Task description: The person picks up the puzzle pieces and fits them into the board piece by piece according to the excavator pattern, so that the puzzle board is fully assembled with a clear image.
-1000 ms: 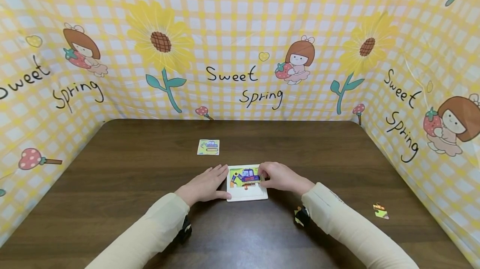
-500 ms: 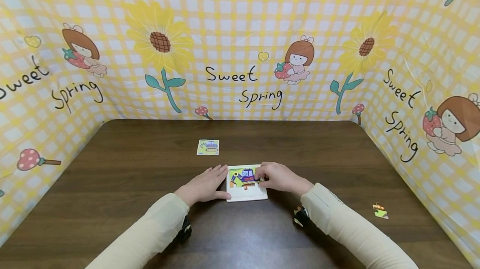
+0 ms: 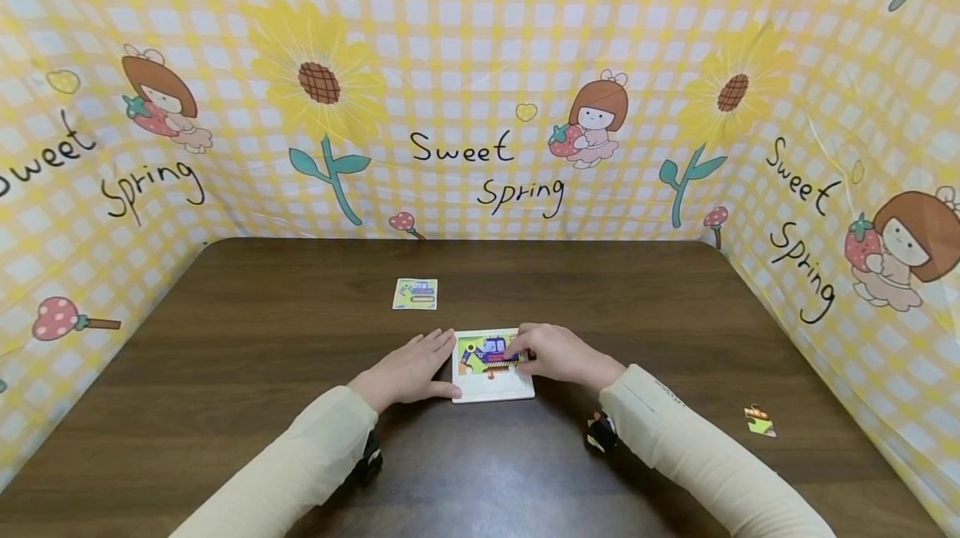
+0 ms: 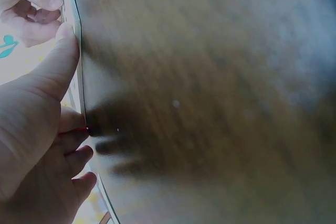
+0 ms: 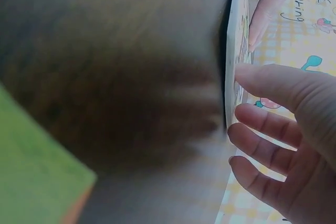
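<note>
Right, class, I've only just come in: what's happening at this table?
A person in cream sleeves is working on a small jigsaw in a white tray on a dark wooden table. The left hand rests flat against the tray's left edge, while the right hand presses fingers onto the vehicle picture. A small picture card lies farther back, and a loose puzzle piece sits off to the right.

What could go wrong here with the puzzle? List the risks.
1. The right hand is pressing a piece into the puzzle tray; if it sits skewed, it may jam or bend.
2. The left hand only rests against the tray's edge, so a hard push could slide the tray.
3. A loose piece lies near the table edge and might get knocked off by a sleeve.
</note>
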`<state>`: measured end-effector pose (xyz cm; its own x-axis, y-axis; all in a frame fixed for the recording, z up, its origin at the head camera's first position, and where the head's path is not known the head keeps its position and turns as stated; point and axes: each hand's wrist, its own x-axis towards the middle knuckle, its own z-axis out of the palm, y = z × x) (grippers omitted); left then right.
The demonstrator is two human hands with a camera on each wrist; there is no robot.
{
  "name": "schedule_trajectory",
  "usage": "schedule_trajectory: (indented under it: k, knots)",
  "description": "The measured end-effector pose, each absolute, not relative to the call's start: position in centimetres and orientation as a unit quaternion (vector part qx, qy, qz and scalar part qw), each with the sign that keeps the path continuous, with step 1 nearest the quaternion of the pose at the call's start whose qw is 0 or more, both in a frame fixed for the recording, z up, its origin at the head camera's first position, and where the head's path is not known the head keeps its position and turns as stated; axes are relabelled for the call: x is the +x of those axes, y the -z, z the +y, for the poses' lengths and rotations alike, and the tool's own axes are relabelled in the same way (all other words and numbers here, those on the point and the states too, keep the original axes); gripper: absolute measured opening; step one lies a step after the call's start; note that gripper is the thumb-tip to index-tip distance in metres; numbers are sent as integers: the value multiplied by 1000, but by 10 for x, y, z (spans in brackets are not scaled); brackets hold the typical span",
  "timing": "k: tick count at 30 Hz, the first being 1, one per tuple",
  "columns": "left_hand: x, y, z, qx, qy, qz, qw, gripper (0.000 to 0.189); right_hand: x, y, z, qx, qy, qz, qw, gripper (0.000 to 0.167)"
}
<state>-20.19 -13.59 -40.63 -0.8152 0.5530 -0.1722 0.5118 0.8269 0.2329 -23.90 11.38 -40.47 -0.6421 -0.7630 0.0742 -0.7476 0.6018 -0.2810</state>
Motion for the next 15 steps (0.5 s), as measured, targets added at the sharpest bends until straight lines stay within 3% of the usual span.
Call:
schedule_trajectory:
  k: [15]
  knots:
    - [-202, 407, -136, 282, -86, 948, 117, 80, -233, 396, 130, -400, 184, 896, 61, 23]
